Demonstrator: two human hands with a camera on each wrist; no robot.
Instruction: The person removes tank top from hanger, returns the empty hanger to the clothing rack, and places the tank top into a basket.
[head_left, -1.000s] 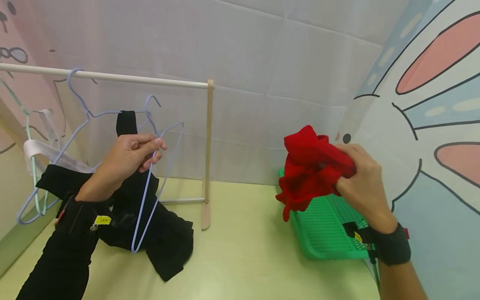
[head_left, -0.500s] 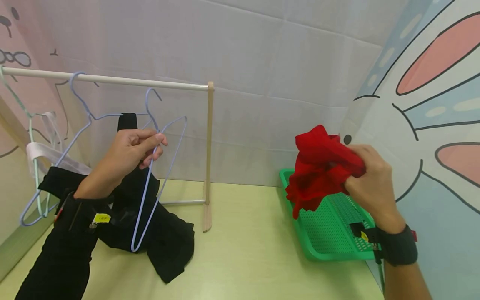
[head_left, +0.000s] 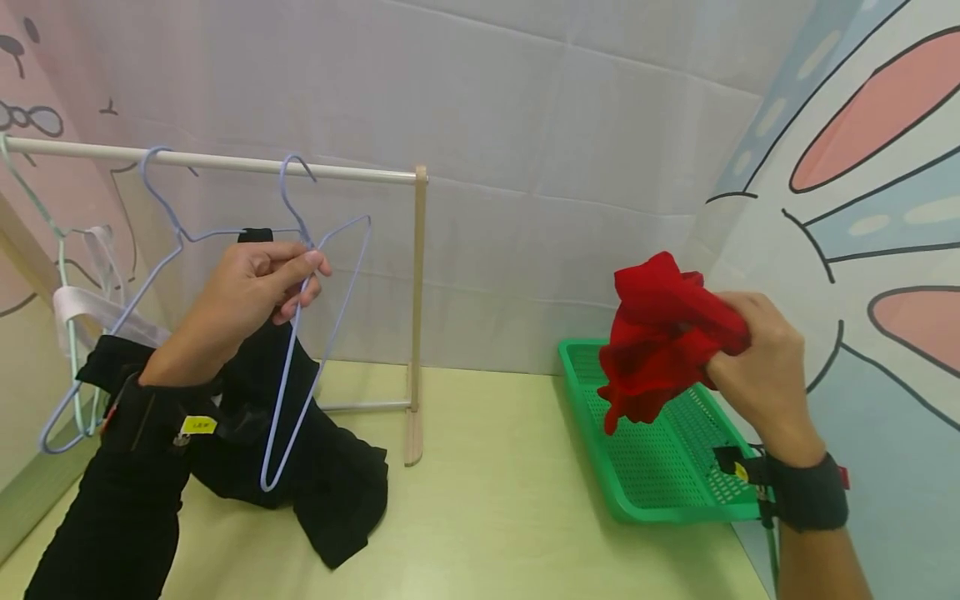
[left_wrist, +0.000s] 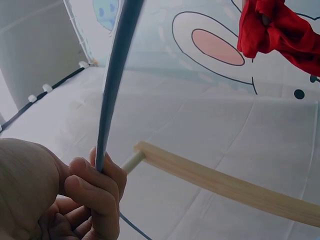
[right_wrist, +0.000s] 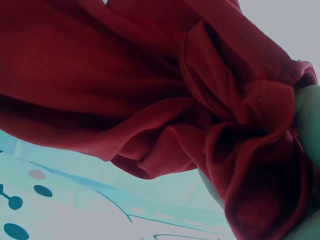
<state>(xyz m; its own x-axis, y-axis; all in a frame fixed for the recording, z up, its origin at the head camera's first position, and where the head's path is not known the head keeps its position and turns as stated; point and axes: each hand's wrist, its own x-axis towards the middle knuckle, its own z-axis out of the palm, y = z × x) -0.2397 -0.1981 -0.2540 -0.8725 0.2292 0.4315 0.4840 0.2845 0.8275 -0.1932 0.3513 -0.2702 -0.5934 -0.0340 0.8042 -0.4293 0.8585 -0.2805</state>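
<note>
My left hand [head_left: 258,287] pinches a bare lilac clothes hanger [head_left: 347,300] just below its neck. The hanger's hook overlaps the rack's white rail [head_left: 225,161] in the head view. Its shaft [left_wrist: 116,85] runs up from my fingers in the left wrist view. My right hand [head_left: 765,367] grips a bunched red cloth garment [head_left: 660,333], held up over the green basket [head_left: 622,500]. Crumpled folds of the red fabric [right_wrist: 150,90] fill most of the right wrist view. Behind my left hand, a black garment [head_left: 337,475] hangs from another lilac hanger [head_left: 56,417].
A mint green hanger [head_left: 71,333] with a white garment [head_left: 97,307] hangs at the rack's far left. The rack's wooden post [head_left: 417,317] stands on the pale yellow table [head_left: 495,467]. A cartoon-printed sheet [head_left: 885,467] borders the right side.
My left hand has raised the lilac hanger, bringing its hook from below the rail up to rail height. My right hand has carried the red garment to the right, over the basket.
</note>
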